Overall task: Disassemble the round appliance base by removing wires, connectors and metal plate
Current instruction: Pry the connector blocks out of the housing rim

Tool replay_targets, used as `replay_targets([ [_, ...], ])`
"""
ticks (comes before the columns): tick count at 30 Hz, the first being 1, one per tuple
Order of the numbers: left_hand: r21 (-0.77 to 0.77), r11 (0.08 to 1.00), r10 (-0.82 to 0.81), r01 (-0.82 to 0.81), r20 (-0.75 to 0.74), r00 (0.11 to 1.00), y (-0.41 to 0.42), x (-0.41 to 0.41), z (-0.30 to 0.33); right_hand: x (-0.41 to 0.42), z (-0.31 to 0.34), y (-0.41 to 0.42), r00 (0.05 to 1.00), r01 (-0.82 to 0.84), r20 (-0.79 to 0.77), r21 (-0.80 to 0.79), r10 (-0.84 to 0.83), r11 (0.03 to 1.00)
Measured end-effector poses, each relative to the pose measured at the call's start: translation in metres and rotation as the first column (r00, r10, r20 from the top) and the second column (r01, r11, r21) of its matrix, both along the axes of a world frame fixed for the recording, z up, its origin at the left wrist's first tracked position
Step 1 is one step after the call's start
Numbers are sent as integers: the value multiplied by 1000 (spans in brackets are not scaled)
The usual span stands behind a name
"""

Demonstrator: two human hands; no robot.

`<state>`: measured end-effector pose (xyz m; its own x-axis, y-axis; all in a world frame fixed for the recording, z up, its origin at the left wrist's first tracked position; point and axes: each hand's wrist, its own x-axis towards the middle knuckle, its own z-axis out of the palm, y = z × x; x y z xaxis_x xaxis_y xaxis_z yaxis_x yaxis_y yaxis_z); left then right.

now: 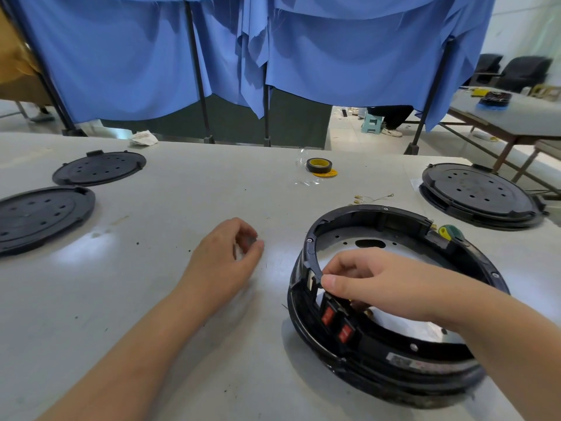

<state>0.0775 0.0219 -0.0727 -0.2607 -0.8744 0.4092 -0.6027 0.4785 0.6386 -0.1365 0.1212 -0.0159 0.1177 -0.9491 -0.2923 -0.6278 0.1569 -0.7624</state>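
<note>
Right hand (368, 284) pinches the tilted round base (394, 302) rim, switches facing left; left hand (224, 262) curled, seemingly empty.

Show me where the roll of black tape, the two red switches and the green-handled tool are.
roll of black tape (319, 165): head view, on its outer side.
red switches (328, 316): head view, on the upper switch's red face.
green-handled tool (454, 231): head view, on the handle's green end.

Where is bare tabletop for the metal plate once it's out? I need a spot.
Between the two black covers at left and the left hand the table is bare, as is the near edge below that forearm. It is crowded on the right: the round base gripped by the right hand, loose wires, tape roll, stacked bases.
</note>
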Motion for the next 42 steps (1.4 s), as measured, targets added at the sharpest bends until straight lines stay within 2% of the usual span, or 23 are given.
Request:
replay_targets([
  [3,-32,981,-193,193,0,981,23,-10,12,0,2,1,1000,-21,-21,-7,21,1000],
  [6,-40,924,-380,380,8,925,44,-16,23,0,5,3,999,-49,-6,12,49,999],
  [9,-49,877,-477,478,21,878,55,-18,30,-6,11,3,996,-89,-18,37,89,995],
  [15,-67,856,-508,512,76,858,60,-19,35,-24,19,4,979,-160,147,149,138,976],
  [18,-39,844,-529,535,101,842,63,-20,33,-27,19,2,972,-178,181,159,149,971],
  [26,-86,851,-500,518,173,849,65,-22,33,-25,18,1,980,-154,149,134,134,979],
  [36,-143,873,-433,467,217,875,63,-23,34,-14,12,0,998,17,61,65,-21,998],
  [42,-177,872,-412,457,238,879,66,-24,34,-9,8,-1,995,65,74,68,-70,996],
])
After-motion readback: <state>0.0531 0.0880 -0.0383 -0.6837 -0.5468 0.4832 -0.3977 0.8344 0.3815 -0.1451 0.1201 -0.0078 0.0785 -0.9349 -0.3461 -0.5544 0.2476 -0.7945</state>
